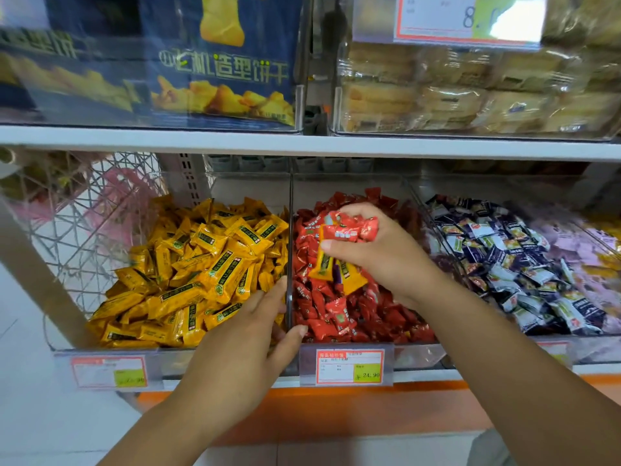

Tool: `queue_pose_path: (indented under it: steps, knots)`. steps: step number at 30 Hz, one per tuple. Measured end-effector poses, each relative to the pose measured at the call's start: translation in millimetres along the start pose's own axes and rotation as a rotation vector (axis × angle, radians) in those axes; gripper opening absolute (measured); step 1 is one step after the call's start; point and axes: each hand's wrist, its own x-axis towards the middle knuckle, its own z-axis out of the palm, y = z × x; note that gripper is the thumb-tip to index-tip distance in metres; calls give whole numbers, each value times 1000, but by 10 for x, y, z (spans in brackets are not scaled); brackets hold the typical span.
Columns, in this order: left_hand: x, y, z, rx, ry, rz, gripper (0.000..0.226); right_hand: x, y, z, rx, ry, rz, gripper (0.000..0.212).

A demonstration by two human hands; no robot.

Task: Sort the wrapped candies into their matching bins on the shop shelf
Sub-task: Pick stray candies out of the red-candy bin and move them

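Left hand, grip slack, fingers straight astride bin divider, right hand raised, clutching red and yellow candies

Upper shelf: blue cardboard biscuit box on the left, clear plastic tub of wrapped pastries on the right.
Far left, lower shelf: white wire basket.
Left clear plastic bin: yellow foil-wrapped candies inside.
Thin clear plastic divider: between the left and middle bins.
Middle clear plastic bin: red foil-wrapped candies inside.
Right clear plastic bin: dark blue-and-white wrapped candies inside.
Paper price tags: one before the left bin, one before the middle bin.
Left hand: astride the divider's front end.
Right hand: above the middle bin, holding a mixed handful of red and yellow candies.
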Motion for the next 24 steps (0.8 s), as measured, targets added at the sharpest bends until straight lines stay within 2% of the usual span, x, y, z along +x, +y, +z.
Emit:
queue_pose_path:
  steps: [4, 7, 11, 14, 16, 19, 21, 24]
  knots:
    - [-1, -15, -5, 7, -31, -1, 76, 35, 11, -79, 1, -85, 60, 47]
    - [3, 3, -10, 26, -19, -9, 68, 10, -25, -309, -177, -66, 133, 52]
    - [14, -2, 4, 23, -17, -14, 65, -103, -15, -496, -414, -59, 107, 37]
    - [13, 12, -3, 24, -23, -17, 66, -186, -31, -426, -578, -156, 32, 21]
    - [14, 19, -10, 15, -27, -16, 67, -244, -15, -303, -643, -319, -6, 30]
    - [12, 25, -14, 3, -34, -17, 68, -260, 133, -96, -797, -491, -85, 57]
    - [8, 29, -16, 4, -42, -21, 69, -240, 203, -29, -843, -460, -133, 57]
    - [4, 28, -18, 21, -50, -22, 71, -235, 138, -109, -797, -368, -190, 38]
